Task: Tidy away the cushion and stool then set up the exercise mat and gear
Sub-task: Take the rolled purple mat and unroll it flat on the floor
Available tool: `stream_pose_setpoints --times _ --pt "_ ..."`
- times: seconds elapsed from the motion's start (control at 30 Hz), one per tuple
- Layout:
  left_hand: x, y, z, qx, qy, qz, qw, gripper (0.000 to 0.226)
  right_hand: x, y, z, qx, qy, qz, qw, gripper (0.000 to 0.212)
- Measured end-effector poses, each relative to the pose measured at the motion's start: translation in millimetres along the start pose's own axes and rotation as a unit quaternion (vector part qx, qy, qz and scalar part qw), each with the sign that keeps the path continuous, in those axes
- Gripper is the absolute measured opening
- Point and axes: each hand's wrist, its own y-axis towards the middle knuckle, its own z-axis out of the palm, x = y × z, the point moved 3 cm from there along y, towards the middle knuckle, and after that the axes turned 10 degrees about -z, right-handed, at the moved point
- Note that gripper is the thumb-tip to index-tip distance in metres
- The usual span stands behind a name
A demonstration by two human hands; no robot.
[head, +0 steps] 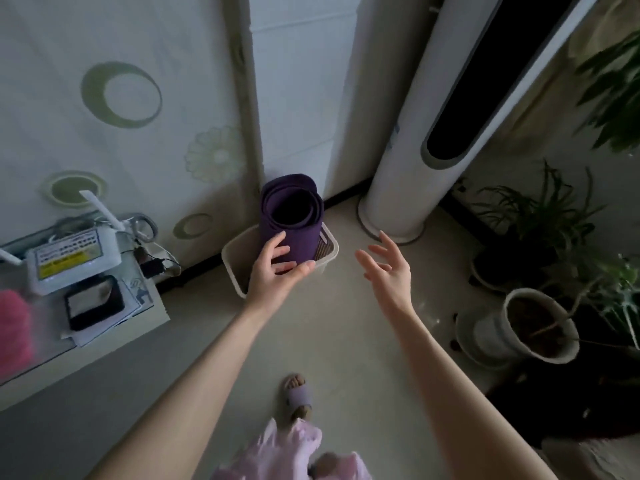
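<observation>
Two hands reach toward the middle of the frame, where the exercise mat (291,216) stands rolled up on end inside a white basket (231,271) on the floor, close against the wall. Its long axis is upright. The head view looks almost straight down its open spiral end, so the roll appears foreshortened.

The left hand (277,268) is on the mat, with fingers curled against the roll's left flank and thumb stretched across the near side low down, just above the basket rim. The right hand (388,268) is apart from the mat, just to its right in the frame. Its fingers are spread and hold nothing, and the palm is turned toward the roll. So the left is the nearer hand and has a grip, while the right has a stretch of bare floor to cross before it can clasp the opposite flank.

Because the roll sits down in the basket, the way out is probably straight up along its own axis rather than sideways — tipping it forward would likely drag the basket along. A white tower unit (415,150) stands just right of the basket, and a desk (149,317) carrying a router (69,258) fills the lower left. The mat is not yet lifted, so the setting-up half of the task looks barely begun.
</observation>
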Motion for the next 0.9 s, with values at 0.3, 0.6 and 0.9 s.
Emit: stream_pose_setpoints --times 0.3,0.6,0.9 --pt "-25.9 106.3 -4.1 -0.093 -0.016 -0.036 0.995 0.074 -3.8 133.2 58.2 0.094 -0.019 0.018 0.995 0.063" --pt "-40.2 192.3 14.7 -0.158 -0.060 -0.085 0.982 0.072 -24.5 253.6 102.6 0.200 -0.048 0.042 0.978 0.070" --pt "-18.0 260.6 32.5 -0.227 -0.107 -0.159 0.955 0.077 -60.6 348.4 142.0 0.308 -0.061 0.077 0.946 0.064"
